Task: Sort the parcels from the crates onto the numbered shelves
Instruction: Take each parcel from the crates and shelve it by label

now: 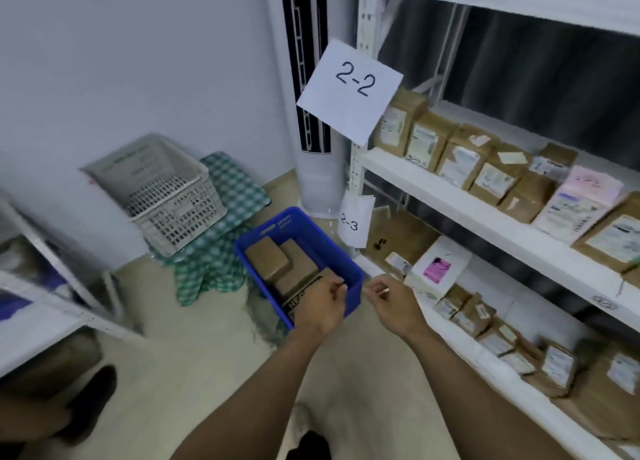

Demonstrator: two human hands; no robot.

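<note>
A blue crate (349, 269) stands on the floor by the white rack and holds several brown parcels (266, 257). My left hand (322, 305) reaches into the crate's near corner, its curled fingers on the top edge of a printed cardboard box (304, 291). Just right of the crate my right hand (391, 303) hovers with loosely curled fingers and holds nothing. The shelf tagged 2-2 (351, 88) carries a row of upright brown parcels (457, 158). Below it, the shelf tagged 2-3 (351, 224) holds more parcels and a white box (440, 265).
A white mesh crate (173, 199) sits tilted on a green checked cloth (235, 182) against the wall. A tall white floor fan (311, 78) stands in the corner. Another white rack (45, 286) is at the left. Beige floor lies between the racks.
</note>
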